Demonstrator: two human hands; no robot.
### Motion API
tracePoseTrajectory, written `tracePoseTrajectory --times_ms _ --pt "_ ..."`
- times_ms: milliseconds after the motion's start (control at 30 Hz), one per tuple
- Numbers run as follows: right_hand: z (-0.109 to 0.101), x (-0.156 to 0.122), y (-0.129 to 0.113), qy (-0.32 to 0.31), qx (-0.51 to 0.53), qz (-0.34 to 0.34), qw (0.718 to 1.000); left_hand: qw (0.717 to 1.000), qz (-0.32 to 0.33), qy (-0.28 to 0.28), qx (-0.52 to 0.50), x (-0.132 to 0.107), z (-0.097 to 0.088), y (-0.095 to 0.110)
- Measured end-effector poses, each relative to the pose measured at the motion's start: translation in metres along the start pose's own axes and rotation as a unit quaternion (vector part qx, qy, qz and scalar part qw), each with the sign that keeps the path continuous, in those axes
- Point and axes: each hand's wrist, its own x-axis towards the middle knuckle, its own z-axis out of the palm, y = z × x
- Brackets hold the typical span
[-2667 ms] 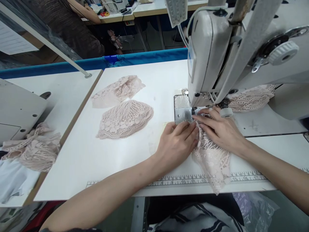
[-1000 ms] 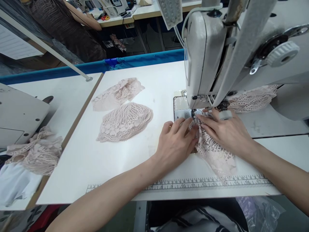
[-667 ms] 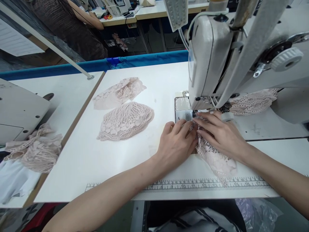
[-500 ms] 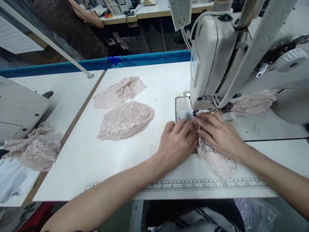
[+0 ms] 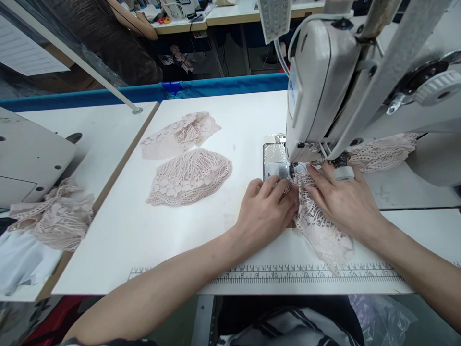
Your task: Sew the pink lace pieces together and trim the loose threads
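Observation:
A pale pink lace piece (image 5: 320, 230) lies under the needle area of the white sewing machine (image 5: 313, 91) and trails toward the table's front edge. My left hand (image 5: 268, 206) has its fingers curled onto the lace's left edge, just in front of the metal needle plate (image 5: 275, 161). On the lace's right side my right hand (image 5: 342, 197) rests with fingers stretched out flat, its fingertips close beside the presser foot (image 5: 292, 169). Part of its fingers is hidden behind the machine's lower parts.
Two lace cups (image 5: 189, 178) lie on the white table left of the machine. More lace (image 5: 387, 151) sits under the machine arm. At far left are a lace bundle (image 5: 66, 218) and another machine (image 5: 32, 158). A printed ruler (image 5: 288, 275) runs along the front edge. Beyond, a person's arm (image 5: 133, 21) shows.
My right hand has slid to the right, away from the presser foot, uncovering more of the lace. My left hand stays nearly in place on the lace edge. The view has shifted slightly.

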Motion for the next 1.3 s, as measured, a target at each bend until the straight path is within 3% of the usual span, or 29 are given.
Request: tracePoseTrajectory --times_ms 233,633,1300 --pt "-0.0021 -0.0038 0.0025 0.083 0.061 -0.047 0.994 1.000 -0.001 -0.002 -0.005 -0.0001 0.0009 0.0000" --pt "-0.0038 -0.0045 0.0024 0.073 0.040 -0.067 0.994 0.999 0.021 0.026 0.030 -0.0016 0.0014 0.0003" --pt "-0.0025 -0.0056 0.0036 0.069 0.034 -0.069 0.995 1.000 0.002 0.000 0.006 0.0006 0.0028 -0.0030"
